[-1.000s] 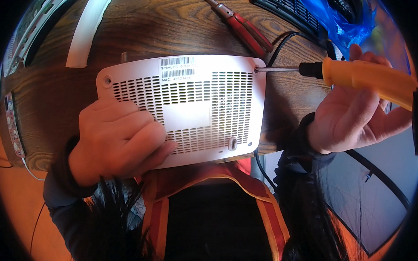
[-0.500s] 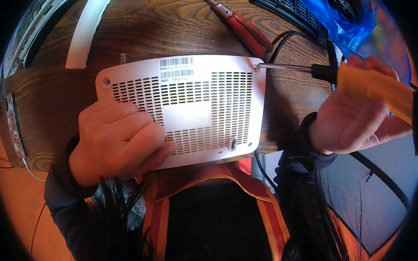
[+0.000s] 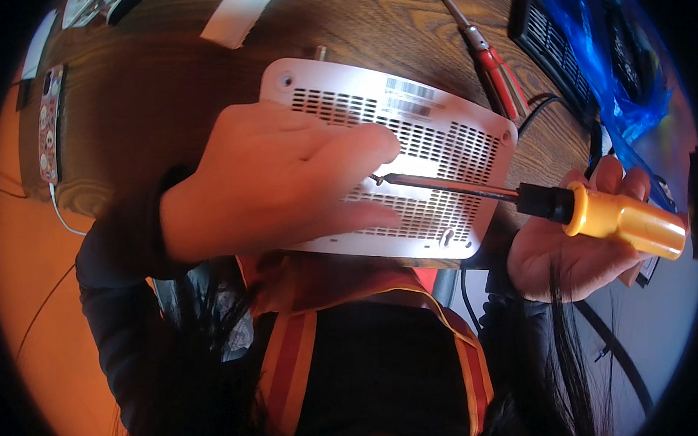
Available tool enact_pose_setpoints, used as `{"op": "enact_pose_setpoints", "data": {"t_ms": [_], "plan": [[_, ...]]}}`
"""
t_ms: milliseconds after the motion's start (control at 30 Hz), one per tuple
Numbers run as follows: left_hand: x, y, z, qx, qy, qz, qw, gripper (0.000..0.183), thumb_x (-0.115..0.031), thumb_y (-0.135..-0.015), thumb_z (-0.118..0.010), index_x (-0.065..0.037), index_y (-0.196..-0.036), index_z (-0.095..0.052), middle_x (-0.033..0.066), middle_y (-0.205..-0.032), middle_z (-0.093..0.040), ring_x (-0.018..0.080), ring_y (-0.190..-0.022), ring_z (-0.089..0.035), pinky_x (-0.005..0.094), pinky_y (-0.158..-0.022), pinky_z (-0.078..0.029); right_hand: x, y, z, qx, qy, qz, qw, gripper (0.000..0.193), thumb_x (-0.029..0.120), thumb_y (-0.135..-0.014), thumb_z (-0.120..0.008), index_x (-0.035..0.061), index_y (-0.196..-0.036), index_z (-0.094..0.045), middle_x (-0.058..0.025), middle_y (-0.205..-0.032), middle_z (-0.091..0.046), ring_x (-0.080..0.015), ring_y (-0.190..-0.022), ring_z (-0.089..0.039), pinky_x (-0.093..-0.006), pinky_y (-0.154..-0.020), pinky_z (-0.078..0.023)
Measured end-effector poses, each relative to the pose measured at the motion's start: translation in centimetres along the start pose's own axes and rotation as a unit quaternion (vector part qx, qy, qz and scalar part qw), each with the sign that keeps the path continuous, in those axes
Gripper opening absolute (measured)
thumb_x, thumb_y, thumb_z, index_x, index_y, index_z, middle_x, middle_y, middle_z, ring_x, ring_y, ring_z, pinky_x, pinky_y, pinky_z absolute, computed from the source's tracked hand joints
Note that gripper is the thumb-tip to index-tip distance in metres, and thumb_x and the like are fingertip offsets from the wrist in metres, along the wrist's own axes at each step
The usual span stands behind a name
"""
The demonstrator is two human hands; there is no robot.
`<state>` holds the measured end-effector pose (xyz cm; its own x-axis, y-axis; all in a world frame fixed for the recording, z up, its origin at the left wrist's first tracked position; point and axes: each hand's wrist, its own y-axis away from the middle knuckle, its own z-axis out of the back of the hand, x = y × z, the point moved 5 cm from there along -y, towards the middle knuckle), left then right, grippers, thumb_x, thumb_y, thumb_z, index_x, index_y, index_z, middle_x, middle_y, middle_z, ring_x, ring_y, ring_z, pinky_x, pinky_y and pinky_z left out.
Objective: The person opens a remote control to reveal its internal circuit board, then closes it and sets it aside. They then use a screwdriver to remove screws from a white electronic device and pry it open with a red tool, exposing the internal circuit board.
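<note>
A white vented plastic housing [image 3: 495, 163] lies tilted on the table, its slotted face up, with screw recesses at the corners. My right hand [image 3: 565, 256] grips the yellow handle of a screwdriver [image 3: 622, 222], its shaft reaching left across the housing. At the screwdriver's tip is a small dark screw [image 3: 377, 179], off the housing's corners. My left hand [image 3: 274, 174] is over the left part of the housing, thumb and forefinger apart on either side of the screw. Whether its other fingers hold anything is hidden.
Beyond the housing lies a red-handled tool [image 3: 502, 82]. A black slotted part [image 3: 551, 49] and blue plastic bag [image 3: 629, 93] are at the far right. A white strip [image 3: 238, 18] lies at the back, a phone [image 3: 51, 124] with a white cable at the left edge.
The screwdriver tip has left the housing's right corner recess and moved left to my left hand, with a screw at it. My left hand's thumb and forefinger have spread from a fist. The view has shifted.
</note>
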<state>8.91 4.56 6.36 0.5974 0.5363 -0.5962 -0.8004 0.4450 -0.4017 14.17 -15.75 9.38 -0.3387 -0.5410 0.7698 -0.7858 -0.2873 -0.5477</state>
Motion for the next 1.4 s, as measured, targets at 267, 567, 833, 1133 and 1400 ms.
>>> {"op": "enact_pose_setpoints", "data": {"t_ms": [267,567,833,1133,1400], "plan": [[0.3,-0.9,-1.9,-0.005,-0.016,-0.036,0.999,0.019,-0.020,-0.073,-0.064,-0.006,-0.071,-0.051,0.0048,-0.060,-0.051,0.0176,-0.051,-0.050,0.0267,-0.045,-0.038,-0.6,0.2,2.7,-0.022,0.035,0.012,0.999,0.041,0.025,-0.087,-0.052,0.0158,-0.124,-0.036,-0.0142,-0.110,-0.051,-0.0257,-0.097,-0.056,-0.0350,-0.073,-0.055],[5.7,0.1,-0.3,0.083,0.858,0.215,0.459,0.034,-0.032,-0.094,-0.035,-0.008,-0.072,-0.044,-0.0021,-0.052,-0.034,0.0057,-0.041,-0.030,0.0187,-0.038,-0.025,1.6,-0.8,3.1,-0.115,0.282,0.126,0.944,0.038,0.017,-0.087,-0.051,0.0114,-0.121,-0.035,-0.0161,-0.107,-0.054,-0.0246,-0.093,-0.059,-0.0304,-0.072,-0.057],[6.6,1.3,0.2,0.092,0.772,0.259,0.573,0.032,-0.025,-0.094,-0.035,-0.012,-0.064,-0.035,-0.0019,-0.053,-0.032,0.0066,-0.043,-0.027,0.0177,-0.039,-0.022,0.4,1.1,-7.7,0.062,0.106,0.117,0.986,0.033,0.022,-0.084,-0.055,0.0137,-0.114,-0.043,-0.0220,-0.103,-0.057,-0.0276,-0.083,-0.062,-0.0329,-0.074,-0.053],[7.3,1.5,0.6,0.079,0.698,0.221,0.677,0.026,-0.028,-0.095,-0.032,-0.004,-0.098,-0.042,0.0056,-0.068,-0.044,0.0088,-0.045,-0.031,0.0180,-0.039,-0.026,-2.1,2.3,-9.8,0.159,0.079,0.036,0.983,0.034,0.023,-0.083,-0.058,0.0103,-0.111,-0.043,-0.0217,-0.101,-0.057,-0.0290,-0.084,-0.061,-0.0362,-0.074,-0.052],[6.8,1.7,0.0,0.123,0.740,0.149,0.644,0.035,-0.028,-0.095,-0.032,0.000,-0.083,-0.051,0.0026,-0.064,-0.044,0.0070,-0.048,-0.031,0.0170,-0.042,-0.026,-2.2,2.3,-9.8,0.185,0.061,0.004,0.981,0.036,0.023,-0.081,-0.060,0.0072,-0.108,-0.044,-0.0215,-0.099,-0.057,-0.0303,-0.084,-0.061,-0.0391,-0.075,-0.052]]}}
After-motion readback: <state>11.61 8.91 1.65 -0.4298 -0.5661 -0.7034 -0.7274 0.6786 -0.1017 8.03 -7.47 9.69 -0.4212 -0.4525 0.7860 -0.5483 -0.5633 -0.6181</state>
